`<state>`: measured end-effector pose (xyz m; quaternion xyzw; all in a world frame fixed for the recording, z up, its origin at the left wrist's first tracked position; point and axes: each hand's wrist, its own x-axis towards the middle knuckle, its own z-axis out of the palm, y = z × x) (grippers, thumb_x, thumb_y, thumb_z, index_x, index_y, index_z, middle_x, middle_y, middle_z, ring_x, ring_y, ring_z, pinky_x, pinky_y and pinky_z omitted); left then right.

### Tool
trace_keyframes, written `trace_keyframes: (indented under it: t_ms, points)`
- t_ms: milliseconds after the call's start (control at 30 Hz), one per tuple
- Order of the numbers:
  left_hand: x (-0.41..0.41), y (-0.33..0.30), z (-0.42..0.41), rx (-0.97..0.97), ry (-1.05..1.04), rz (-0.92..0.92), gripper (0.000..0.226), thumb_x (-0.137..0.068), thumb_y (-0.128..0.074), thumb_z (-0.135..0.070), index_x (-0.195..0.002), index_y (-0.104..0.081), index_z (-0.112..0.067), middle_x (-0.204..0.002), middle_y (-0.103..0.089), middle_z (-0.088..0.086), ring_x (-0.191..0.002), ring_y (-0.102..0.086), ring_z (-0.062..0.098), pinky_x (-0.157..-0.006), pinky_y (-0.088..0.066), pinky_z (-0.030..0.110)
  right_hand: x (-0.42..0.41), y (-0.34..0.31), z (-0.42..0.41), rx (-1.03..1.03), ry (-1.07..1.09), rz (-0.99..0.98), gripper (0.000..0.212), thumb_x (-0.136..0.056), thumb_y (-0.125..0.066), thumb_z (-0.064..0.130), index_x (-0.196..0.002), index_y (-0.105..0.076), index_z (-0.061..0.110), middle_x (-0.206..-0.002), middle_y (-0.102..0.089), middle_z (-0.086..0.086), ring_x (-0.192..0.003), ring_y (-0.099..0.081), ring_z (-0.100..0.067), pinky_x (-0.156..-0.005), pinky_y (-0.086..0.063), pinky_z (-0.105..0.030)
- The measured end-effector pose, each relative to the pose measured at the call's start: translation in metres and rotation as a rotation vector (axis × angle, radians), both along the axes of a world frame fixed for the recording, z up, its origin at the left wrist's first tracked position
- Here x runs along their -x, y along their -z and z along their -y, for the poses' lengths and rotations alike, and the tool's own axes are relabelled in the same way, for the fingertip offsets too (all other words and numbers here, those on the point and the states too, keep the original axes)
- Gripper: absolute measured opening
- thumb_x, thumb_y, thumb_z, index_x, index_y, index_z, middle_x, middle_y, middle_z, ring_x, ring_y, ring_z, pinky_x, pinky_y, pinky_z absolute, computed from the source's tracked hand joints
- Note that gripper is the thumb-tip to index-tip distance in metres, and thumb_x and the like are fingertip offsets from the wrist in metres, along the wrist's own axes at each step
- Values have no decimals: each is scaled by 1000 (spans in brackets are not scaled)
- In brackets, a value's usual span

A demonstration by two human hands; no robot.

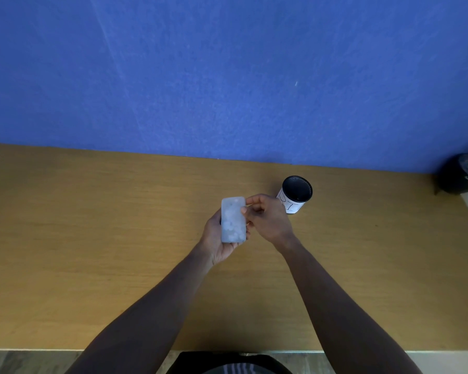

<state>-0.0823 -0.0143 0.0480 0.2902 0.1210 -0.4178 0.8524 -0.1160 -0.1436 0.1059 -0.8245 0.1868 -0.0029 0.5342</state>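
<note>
Holding a pale phone case (233, 220) in both hands above a wooden table (92, 238).

The left hand (216, 238) lies palm up under the case and cradles it, its fingers curled round from below so that their tips show at the case's right edge. The right hand (268, 220) comes in from the right, and its thumb and forefinger pinch the upper right edge of the case while the other fingers are curled in narrow behind them. The case is frosted and whitish, with rounded corners, its long side pointing away from the person, and it is held clear of the tabletop near the table's middle. Just beyond the right hand a black cup (296, 194) with a white label stands on the table, near the blue wall (227, 76). A dark bin (459, 174) sits at the far right edge.
</note>
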Motion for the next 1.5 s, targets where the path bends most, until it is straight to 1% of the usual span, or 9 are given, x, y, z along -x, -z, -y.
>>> trace_keyframes:
  t_ms: [133, 300, 433, 567, 900, 1167, 1300, 1400, 1500]
  points:
    - [3, 0, -1, -32, -13, 21, 33, -96, -41, -30, -100, -61, -5, -77, -66, 10, -63, -62, 21, -55, -52, 32, 1, -1, -4, -106, 3, 7, 1, -90, -68, 16, -91, -68, 16, -80, -73, -4, -65, -70, -25, -68, -62, -46]
    - [3, 3, -2, -28, -21, 9, 33, -88, -50, -33, -101, -61, -4, -79, -64, 11, -63, -61, 22, -55, -51, 32, 6, -3, -7, -235, -4, 17, 11, -92, -65, 11, -102, -67, 5, -81, -71, -11, -57, -62, -17, -58, -57, -37]
    - [3, 2, -3, 1, -3, 11, 34, -92, -45, -33, -102, -60, -4, -78, -64, 11, -63, -61, 22, -55, -51, 31, 6, -3, -7, -283, -11, 21, 10, -92, -66, 11, -101, -68, 7, -79, -70, -5, -56, -62, -7, -59, -54, -28]
    - [5, 0, -4, 16, 3, 28, 38, -100, -34, -32, -101, -60, -3, -76, -63, 11, -61, -61, 20, -52, -51, 31, 5, -4, -7, -307, -8, 17, 10, -92, -66, 11, -100, -68, 6, -75, -69, -2, -54, -60, -7, -57, -52, -26]
    - [4, -2, -6, 30, -4, 94, 39, -100, -35, -29, -98, -64, -3, -79, -63, 12, -65, -62, 23, -55, -50, 30, 5, 1, -10, -408, 32, 12, 15, -94, -61, 8, -103, -65, -3, -77, -65, -19, -53, -54, -19, -50, -48, -34]
    - [5, 8, -10, 20, -19, 91, 30, -98, -41, -27, -103, -59, -4, -84, -57, 14, -68, -57, 23, -58, -50, 31, 2, -1, -14, -527, 98, 41, 12, -94, -60, 6, -99, -66, -3, -74, -66, -13, -55, -56, -15, -55, -48, -30]
    - [5, 8, -12, -29, -41, 32, 39, -100, -39, -36, -101, -63, -5, -82, -61, 13, -64, -56, 24, -54, -51, 32, 5, -4, -6, -624, 202, 95, 17, -94, -57, 3, -105, -61, -10, -72, -62, -11, -59, -54, -15, -53, -46, -25]
    - [6, 9, -15, -34, -49, -35, 42, -98, -38, -39, -103, -63, -5, -84, -60, 13, -63, -56, 23, -54, -52, 32, 10, -3, 8, -641, 288, 137, 10, -96, -55, 4, -99, -62, -2, -74, -61, -10, -63, -54, -16, -55, -47, -26]
    - [6, 10, -18, -50, -38, -70, 43, -96, -40, -41, -102, -62, -5, -82, -56, 13, -63, -55, 24, -55, -52, 32, 20, -1, 23, -646, 372, 163, 15, -97, -51, 4, -93, -66, 6, -77, -66, -5, -67, -60, -14, -64, -51, -30]
